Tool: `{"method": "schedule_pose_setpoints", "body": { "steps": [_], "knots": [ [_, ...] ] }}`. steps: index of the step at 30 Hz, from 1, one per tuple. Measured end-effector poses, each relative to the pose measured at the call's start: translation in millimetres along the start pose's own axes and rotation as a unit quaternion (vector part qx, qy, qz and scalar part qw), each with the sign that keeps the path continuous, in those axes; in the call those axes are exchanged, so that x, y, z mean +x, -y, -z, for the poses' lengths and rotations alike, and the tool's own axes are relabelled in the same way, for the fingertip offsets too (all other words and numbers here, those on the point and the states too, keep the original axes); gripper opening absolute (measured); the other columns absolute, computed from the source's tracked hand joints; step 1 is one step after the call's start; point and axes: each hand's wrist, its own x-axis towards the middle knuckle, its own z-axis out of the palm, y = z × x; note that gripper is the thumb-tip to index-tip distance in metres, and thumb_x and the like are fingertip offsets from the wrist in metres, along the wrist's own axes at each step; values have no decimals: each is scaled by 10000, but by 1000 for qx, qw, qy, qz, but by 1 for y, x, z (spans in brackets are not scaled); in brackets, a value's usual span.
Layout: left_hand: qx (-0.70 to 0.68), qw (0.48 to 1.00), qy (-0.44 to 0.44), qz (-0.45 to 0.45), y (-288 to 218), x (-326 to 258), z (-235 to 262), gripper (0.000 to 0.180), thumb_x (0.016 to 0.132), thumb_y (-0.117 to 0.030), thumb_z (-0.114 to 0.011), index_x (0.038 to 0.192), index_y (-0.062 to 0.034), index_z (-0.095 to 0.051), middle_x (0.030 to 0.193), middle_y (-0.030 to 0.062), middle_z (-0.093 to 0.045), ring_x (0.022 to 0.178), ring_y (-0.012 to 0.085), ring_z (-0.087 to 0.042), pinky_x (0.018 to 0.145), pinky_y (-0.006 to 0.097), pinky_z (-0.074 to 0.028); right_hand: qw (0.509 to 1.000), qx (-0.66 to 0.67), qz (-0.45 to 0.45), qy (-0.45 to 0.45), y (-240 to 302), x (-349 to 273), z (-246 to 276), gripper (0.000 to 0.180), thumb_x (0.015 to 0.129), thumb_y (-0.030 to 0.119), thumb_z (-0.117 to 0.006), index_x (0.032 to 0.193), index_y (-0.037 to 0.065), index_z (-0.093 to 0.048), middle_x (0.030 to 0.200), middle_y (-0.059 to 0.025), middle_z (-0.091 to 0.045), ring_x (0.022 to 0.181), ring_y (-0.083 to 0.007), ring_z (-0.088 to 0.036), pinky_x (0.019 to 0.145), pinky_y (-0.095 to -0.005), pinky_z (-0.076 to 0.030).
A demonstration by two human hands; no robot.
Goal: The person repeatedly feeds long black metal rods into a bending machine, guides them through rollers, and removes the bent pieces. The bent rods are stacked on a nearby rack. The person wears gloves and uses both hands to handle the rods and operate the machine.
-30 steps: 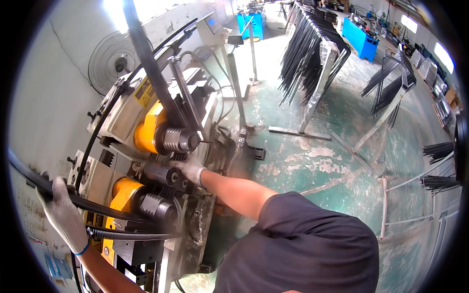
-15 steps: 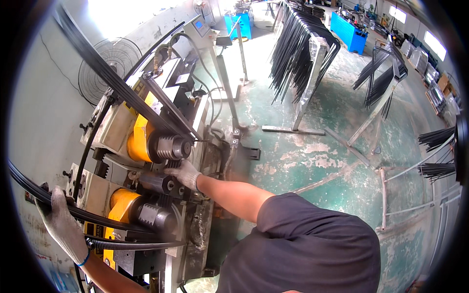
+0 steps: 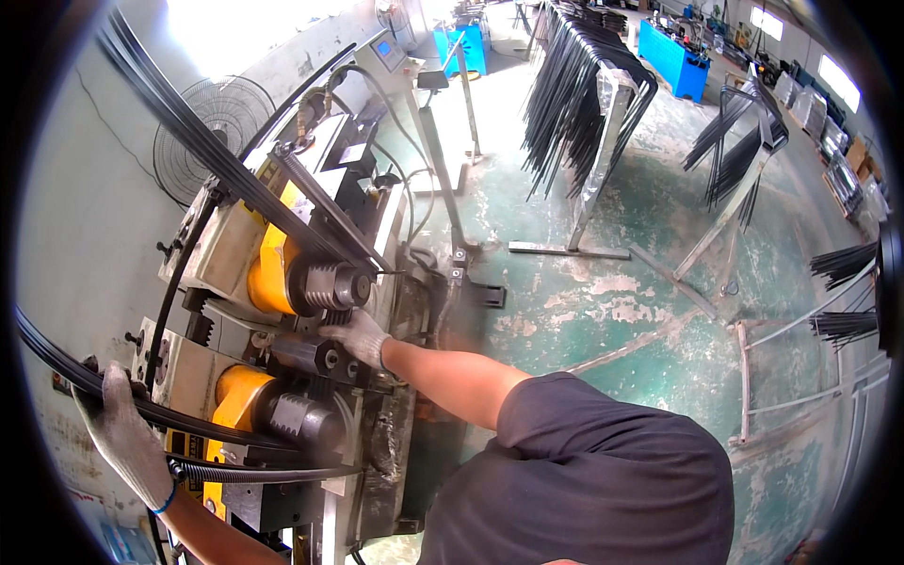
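My left hand, in a pale knit glove with a blue cuff edge, is closed round a bundle of long black rods. The bundle curves from the far left edge to the lower grooved steel die of a bending machine. More black rods slope down from the upper left to the upper grooved die. Between the two dies, my gloved right hand is closed on the dark rods just under the upper die, beside a dark steel block. Its fingertips are partly hidden.
Yellow bending arms and cream housings stand close about both hands. A ribbed black hose runs below the left hand. Beyond are a control box, a wall-side fan, racks of bent black rods and a blue bench.
Both hands keep their places and grips. The upper rods have shifted slightly at their far upper-left end; the whole view has moved very slightly.
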Motion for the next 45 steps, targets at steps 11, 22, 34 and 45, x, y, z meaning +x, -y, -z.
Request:
{"method": "schedule_pose_setpoints", "body": {
  "steps": [11, 22, 34, 45],
  "knots": [
    [0, 1000, -6, 7, 2, -1, 2, 432, 984, -257, -696, 1302, 20, -602, 902, 42, -608, 751, 116, -555, 685, 275, -491, 970, 181, -163, -19, 55, -11, 10, 282, 890, 64, -685, 1166, 61, -746, 991, -125, -735, 911, -223, -714, 806, -366, -556],
    [-91, 994, 3, 60, 12, 5, 15, 378, 965, -172, -712, 1283, 7, -615, 923, 47, -623, 734, 128, -592, 699, 273, -519, 971, 194, -136, -22, 43, -4, 5, 291, 870, 129, -756, 1113, -26, -714, 990, -122, -738, 894, -193, -700, 817, -352, -557],
    [76, 991, 109, 25, 7, 11, 51, 255, 984, -148, -662, 1138, 35, -748, 955, 124, -761, 944, 206, -726, 915, 317, -561, 960, 219, -173, -24, -9, -13, 10, 246, 865, 148, -729, 1046, -15, -767, 885, -89, -763, 765, -168, -708, 696, -327, -558],
    [94, 985, 140, 48, 8, 6, 64, 374, 977, -301, -707, 1178, 15, -704, 974, 135, -731, 975, 233, -704, 1007, 402, -508, 969, 164, -183, 6, 31, -17, 19, 200, 905, 134, -723, 1028, -24, -724, 852, -71, -747, 753, -172, -677, 700, -349, -528]
  ]
}}
